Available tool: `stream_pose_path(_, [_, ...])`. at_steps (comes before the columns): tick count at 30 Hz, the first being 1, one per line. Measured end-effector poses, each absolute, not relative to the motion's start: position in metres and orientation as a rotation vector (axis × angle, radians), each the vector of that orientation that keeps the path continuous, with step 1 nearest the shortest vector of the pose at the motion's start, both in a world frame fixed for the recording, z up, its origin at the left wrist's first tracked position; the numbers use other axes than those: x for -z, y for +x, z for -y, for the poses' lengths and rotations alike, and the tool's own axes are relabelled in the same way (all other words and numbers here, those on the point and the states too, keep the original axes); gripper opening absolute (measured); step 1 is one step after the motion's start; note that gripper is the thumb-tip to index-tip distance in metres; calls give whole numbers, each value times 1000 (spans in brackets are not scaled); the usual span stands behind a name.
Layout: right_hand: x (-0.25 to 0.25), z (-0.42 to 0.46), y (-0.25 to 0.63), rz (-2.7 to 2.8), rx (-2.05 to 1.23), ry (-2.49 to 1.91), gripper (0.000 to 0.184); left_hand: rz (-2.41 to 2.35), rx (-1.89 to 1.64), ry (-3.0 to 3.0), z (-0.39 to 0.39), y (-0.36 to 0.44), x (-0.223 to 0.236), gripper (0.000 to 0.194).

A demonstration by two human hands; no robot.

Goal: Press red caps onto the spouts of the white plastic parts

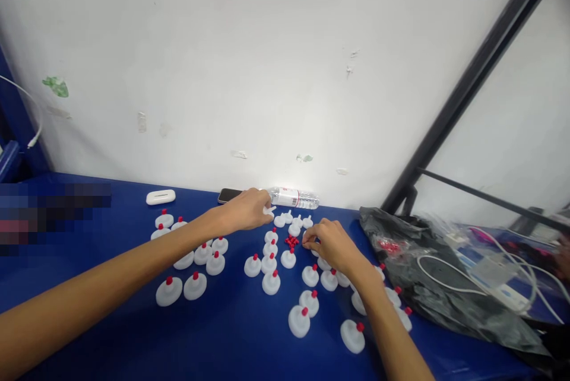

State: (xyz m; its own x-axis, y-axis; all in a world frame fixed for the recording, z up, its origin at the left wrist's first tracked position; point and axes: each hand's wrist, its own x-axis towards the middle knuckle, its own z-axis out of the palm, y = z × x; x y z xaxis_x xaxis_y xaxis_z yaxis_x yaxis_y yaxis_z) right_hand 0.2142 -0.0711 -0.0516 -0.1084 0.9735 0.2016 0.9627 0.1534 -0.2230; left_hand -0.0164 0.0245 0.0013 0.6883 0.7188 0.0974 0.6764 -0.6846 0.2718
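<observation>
My left hand (253, 209) reaches to the back of the blue table, its fingers closed on a white spout cap (268, 211). Several more white spout caps (294, 229) without red tips lie just to its right. Beside a small pile of red tips (291, 241), my right hand (328, 243) has thumb and fingers pinched together; whatever is between them is too small or hidden to make out. Round white caps with red tips on their spouts stand in groups, some at the left (195, 286), some in the middle (271, 282), others at the right (352, 335), partly behind my right forearm.
Along the wall lie a clear plastic bottle (294, 197), a dark phone (229, 195) and a white oblong case (161, 197). To the right, a grey plastic bag (427, 286) has white cables and a power strip (494, 280) on it. A black metal post (472, 84) slants upward there.
</observation>
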Motion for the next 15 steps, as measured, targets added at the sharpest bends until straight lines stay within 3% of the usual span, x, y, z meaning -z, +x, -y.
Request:
stream_pose_path(8, [35,79,196,1960,-274,-1559,16,-971,-439,2676,-23,-9,13,31])
stream_pose_path(15, [37,78,185,1771,-272,-1446,16,-856,-569,2686,-33,-1,38,33])
